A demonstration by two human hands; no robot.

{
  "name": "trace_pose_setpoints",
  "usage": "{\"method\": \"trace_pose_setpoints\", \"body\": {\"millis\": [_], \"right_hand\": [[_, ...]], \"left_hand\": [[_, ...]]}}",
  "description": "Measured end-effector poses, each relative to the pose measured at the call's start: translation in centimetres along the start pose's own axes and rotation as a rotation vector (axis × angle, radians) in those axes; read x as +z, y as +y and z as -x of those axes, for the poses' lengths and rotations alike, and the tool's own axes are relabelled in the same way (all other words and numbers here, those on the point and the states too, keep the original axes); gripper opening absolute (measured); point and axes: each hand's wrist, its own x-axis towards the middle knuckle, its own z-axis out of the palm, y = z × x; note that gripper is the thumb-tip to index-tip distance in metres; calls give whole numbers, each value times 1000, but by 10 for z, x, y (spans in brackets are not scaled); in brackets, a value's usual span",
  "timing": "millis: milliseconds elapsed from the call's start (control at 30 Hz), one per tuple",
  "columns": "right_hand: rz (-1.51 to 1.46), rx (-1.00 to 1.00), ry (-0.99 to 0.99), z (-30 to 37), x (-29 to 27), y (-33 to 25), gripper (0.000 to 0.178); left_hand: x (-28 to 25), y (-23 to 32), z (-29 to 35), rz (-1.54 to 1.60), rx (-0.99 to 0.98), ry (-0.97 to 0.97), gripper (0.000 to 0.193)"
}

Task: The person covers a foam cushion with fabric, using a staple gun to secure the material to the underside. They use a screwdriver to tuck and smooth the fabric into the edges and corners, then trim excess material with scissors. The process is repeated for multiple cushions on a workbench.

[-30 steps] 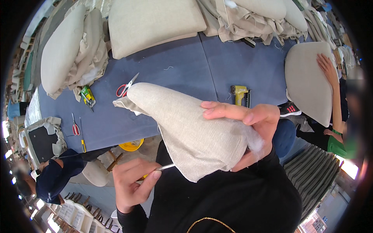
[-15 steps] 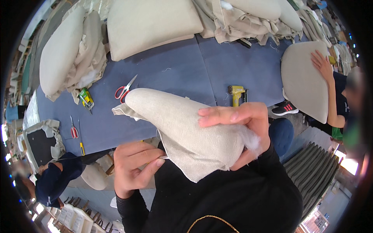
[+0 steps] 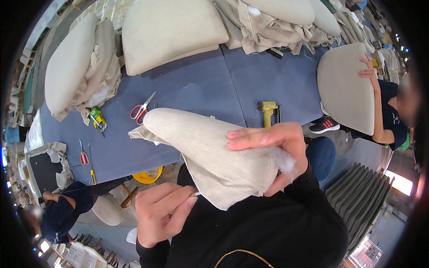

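A beige woven-fabric padded piece [image 3: 201,138] is held up in front of my chest, its narrow end toward the left and a loose flap hanging at its lower edge. My right hand [image 3: 290,145] grips its right end, fingers laid over the top. White fluffy stuffing [image 3: 282,161] pokes out beside that palm. With thumb and fingers pinched, my left hand [image 3: 165,212] holds a thin metal tool [image 3: 195,194]. Only a short length of the tool shows, against the flap's lower left edge; its kind cannot be made out.
On the blue table [image 3: 187,96] lie red-handled scissors [image 3: 141,109], a yellow staple gun [image 3: 269,114], a second pair of scissors [image 3: 83,154] and a screwdriver [image 3: 92,172]. Beige cushions [image 3: 174,33] line the far side. A co-worker's hand [image 3: 368,69] rests on a cushion [image 3: 346,85] at right.
My left hand has moved a little down and to the right with the metal tool, along the flap's edge. A yellow basin below the table edge has come into sight.
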Motion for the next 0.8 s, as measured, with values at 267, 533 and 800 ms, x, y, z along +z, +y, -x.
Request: {"method": "trace_pose_setpoints", "body": {"millis": [267, 533, 800], "right_hand": [[115, 26, -49, -2, -2, -11, 83], [204, 21, -37, -17, 18, -13, 91], [231, 53, 17, -15, 4, -26, 101]], "left_hand": [[-3, -3, 1, 28, -8, -69, 11], [-22, 6, 11, -85, -37, -65, 27], [-19, 16, -9, -86, -22, -79, 33]]}}
